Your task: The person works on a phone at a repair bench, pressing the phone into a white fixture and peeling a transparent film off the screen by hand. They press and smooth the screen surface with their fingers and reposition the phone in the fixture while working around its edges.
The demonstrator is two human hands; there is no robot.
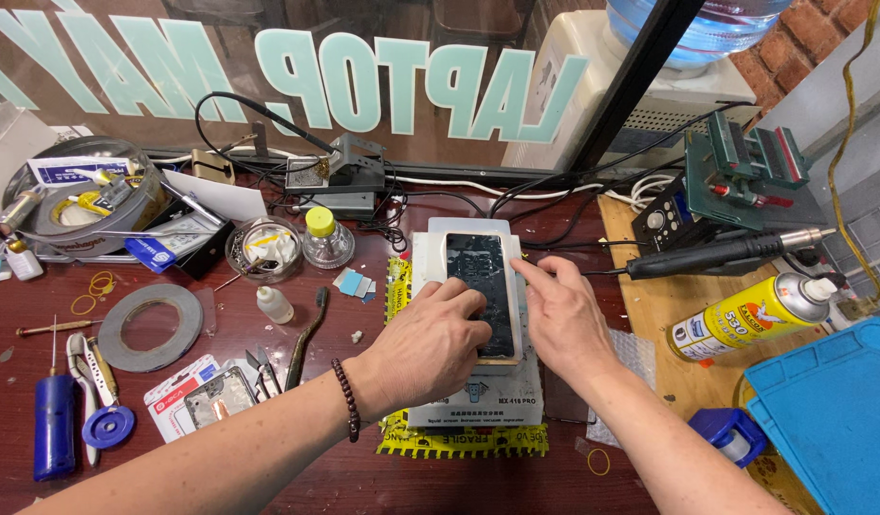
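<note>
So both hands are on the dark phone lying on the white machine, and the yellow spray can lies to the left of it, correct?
Not quite. In the head view the left hand and right hand are on the dark phone atop the white machine, but the yellow spray can lies to its right, not left.

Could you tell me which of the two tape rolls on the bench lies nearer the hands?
The flat dark grey roll, lying left of the left hand; the bigger silver roll sits farther back.
</note>
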